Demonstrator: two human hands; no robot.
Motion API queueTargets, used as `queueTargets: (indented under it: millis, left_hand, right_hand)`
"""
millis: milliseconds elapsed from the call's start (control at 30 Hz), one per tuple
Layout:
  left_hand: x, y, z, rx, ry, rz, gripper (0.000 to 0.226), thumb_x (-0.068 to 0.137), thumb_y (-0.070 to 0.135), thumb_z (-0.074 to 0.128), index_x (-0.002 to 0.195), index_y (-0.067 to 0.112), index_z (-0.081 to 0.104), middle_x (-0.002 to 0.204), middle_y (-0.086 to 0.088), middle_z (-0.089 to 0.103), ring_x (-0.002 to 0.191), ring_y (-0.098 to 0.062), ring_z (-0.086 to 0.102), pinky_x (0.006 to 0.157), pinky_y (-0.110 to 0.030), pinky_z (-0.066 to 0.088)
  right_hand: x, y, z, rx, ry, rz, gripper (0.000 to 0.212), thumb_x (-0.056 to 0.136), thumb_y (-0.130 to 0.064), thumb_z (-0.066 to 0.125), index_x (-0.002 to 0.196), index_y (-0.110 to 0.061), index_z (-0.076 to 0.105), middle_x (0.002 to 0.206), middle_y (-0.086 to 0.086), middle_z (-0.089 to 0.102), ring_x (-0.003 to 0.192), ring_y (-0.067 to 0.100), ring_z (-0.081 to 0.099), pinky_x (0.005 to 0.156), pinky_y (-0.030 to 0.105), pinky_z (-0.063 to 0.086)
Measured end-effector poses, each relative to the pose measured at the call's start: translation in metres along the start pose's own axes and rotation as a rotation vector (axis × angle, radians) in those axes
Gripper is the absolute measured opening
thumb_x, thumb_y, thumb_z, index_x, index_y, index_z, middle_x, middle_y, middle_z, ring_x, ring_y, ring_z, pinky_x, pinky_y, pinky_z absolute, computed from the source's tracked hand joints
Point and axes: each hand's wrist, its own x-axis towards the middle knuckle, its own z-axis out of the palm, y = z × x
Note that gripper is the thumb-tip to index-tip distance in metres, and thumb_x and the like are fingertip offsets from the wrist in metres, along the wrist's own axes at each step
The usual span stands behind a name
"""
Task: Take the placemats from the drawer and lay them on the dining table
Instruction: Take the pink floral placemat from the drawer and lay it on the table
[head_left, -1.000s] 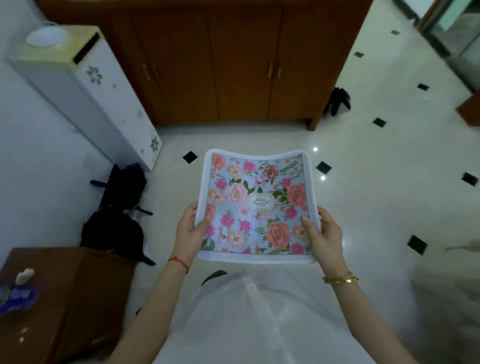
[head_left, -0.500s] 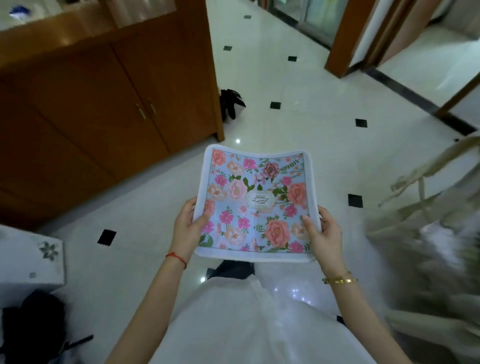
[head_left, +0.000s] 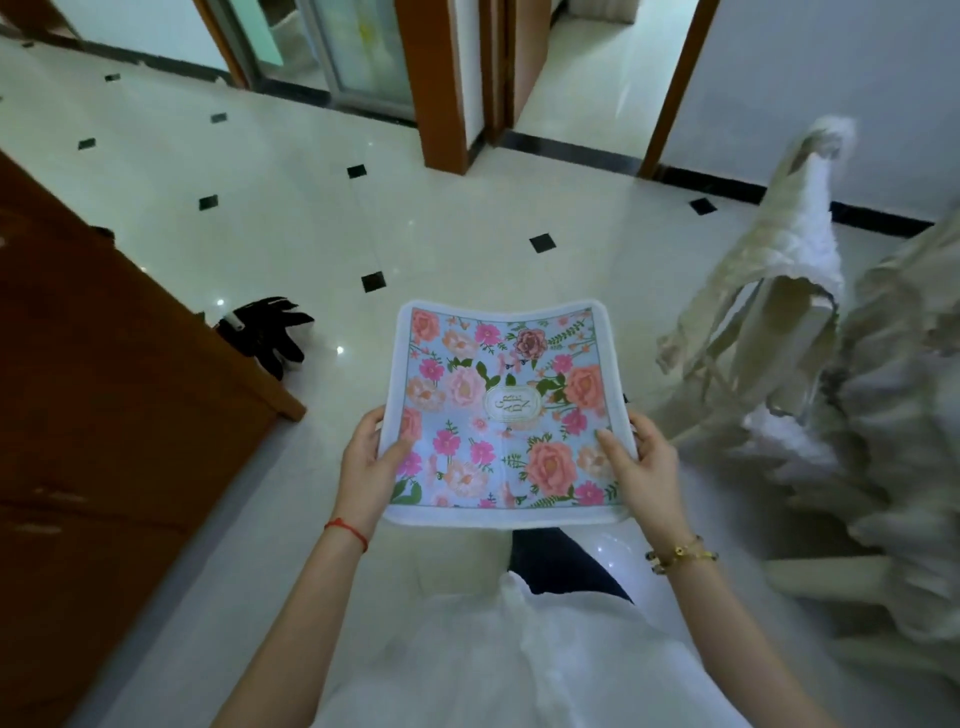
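**Both hands carry one floral placemat**

Left hand (head_left: 370, 467) and right hand (head_left: 641, 467) each grip a side edge of the placemat (head_left: 501, 410), held mid-frame above the tiled floor (head_left: 467, 249). Since half a second ago the view has swung: the wooden cabinet (head_left: 104, 405) sits further left, and two doorways fill the top. Oval label partly reads "GARDEN".

One head-worn wide-angle view looks forward and steeply down, close above the floor (head_left: 467, 218) ahead.
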Motion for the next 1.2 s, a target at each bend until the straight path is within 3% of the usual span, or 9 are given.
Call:
queueTargets:
  millis: [133, 300, 467, 600, 733, 933, 1100, 1200]
  left_hand:
    - [0.09, 0.026, 0.057, 0.024, -0.078, 0.013, 0.025, 0.087, 0.017, 0.067, 0.111, 0.022, 0.06, 0.108, -0.007, 0.069, 0.095, -0.028, 0.069, 0.079, -0.044, 0.059]
    - [0.19, 0.079, 0.147, 0.031, -0.159, 0.033, 0.027, 0.088, 0.016, 0.067, 0.113, 0.021, 0.06, 0.11, -0.009, 0.068, 0.096, -0.028, 0.068, 0.079, -0.045, 0.058]
    - [0.277, 0.141, 0.237, 0.013, -0.204, 0.088, 0.021, 0.087, 0.019, 0.068, 0.105, 0.028, 0.06, 0.102, -0.004, 0.069, 0.085, -0.019, 0.069, 0.066, -0.025, 0.056]
    - [0.345, 0.177, 0.296, 0.031, -0.262, 0.093, 0.021, 0.086, 0.023, 0.069, 0.103, 0.033, 0.061, 0.105, -0.004, 0.069, 0.091, -0.023, 0.069, 0.075, -0.037, 0.057]
    - [0.409, 0.204, 0.359, 0.04, -0.325, 0.115, 0.021, 0.087, 0.016, 0.067, 0.104, 0.028, 0.061, 0.103, -0.002, 0.069, 0.09, -0.021, 0.069, 0.07, -0.029, 0.057]
    - [0.517, 0.235, 0.457, 0.07, -0.427, 0.111, 0.022, 0.087, 0.023, 0.068, 0.109, 0.021, 0.062, 0.106, -0.007, 0.07, 0.091, -0.026, 0.07, 0.076, -0.042, 0.059]
    - [0.612, 0.288, 0.555, 0.082, -0.516, 0.157, 0.015, 0.089, 0.022, 0.065, 0.103, 0.026, 0.06, 0.099, 0.0, 0.069, 0.082, -0.016, 0.071, 0.065, -0.027, 0.058]
    - [0.671, 0.322, 0.617, 0.108, -0.58, 0.18, 0.016, 0.089, 0.021, 0.065, 0.104, 0.026, 0.06, 0.1, -0.001, 0.069, 0.083, -0.018, 0.071, 0.065, -0.027, 0.058]
  right_hand:
    - [0.078, -0.009, -0.015, 0.024, 0.088, -0.022, 0.018, 0.093, -0.014, 0.063, 0.11, -0.021, 0.061, 0.101, 0.003, 0.072, 0.088, 0.019, 0.073, 0.069, 0.033, 0.061]
    - [0.19, -0.041, -0.053, 0.017, 0.205, -0.028, 0.017, 0.092, -0.016, 0.064, 0.108, -0.021, 0.062, 0.101, 0.007, 0.072, 0.088, 0.021, 0.072, 0.072, 0.04, 0.061]
    - [0.304, -0.08, -0.098, 0.026, 0.248, -0.029, 0.022, 0.092, -0.021, 0.065, 0.114, -0.019, 0.061, 0.104, 0.007, 0.072, 0.089, 0.024, 0.072, 0.073, 0.046, 0.061]
    - [0.38, -0.105, -0.127, 0.028, 0.289, -0.043, 0.025, 0.092, -0.024, 0.065, 0.117, -0.02, 0.061, 0.105, 0.002, 0.072, 0.091, 0.021, 0.072, 0.075, 0.045, 0.06]
    - [0.447, -0.12, -0.152, 0.053, 0.348, -0.052, 0.026, 0.093, -0.021, 0.064, 0.119, -0.019, 0.06, 0.106, 0.002, 0.072, 0.09, 0.019, 0.072, 0.073, 0.04, 0.061]
    - [0.559, -0.128, -0.188, 0.085, 0.461, -0.056, 0.025, 0.093, -0.018, 0.063, 0.118, -0.016, 0.061, 0.108, 0.006, 0.07, 0.093, 0.021, 0.071, 0.074, 0.04, 0.06]
    - [0.672, -0.154, -0.222, 0.081, 0.555, -0.056, 0.026, 0.093, -0.019, 0.062, 0.119, -0.014, 0.059, 0.105, 0.003, 0.071, 0.09, 0.019, 0.072, 0.072, 0.037, 0.061]
    - [0.738, -0.171, -0.248, 0.084, 0.623, -0.058, 0.027, 0.094, -0.019, 0.062, 0.12, -0.015, 0.06, 0.105, 0.003, 0.071, 0.089, 0.018, 0.072, 0.072, 0.036, 0.061]
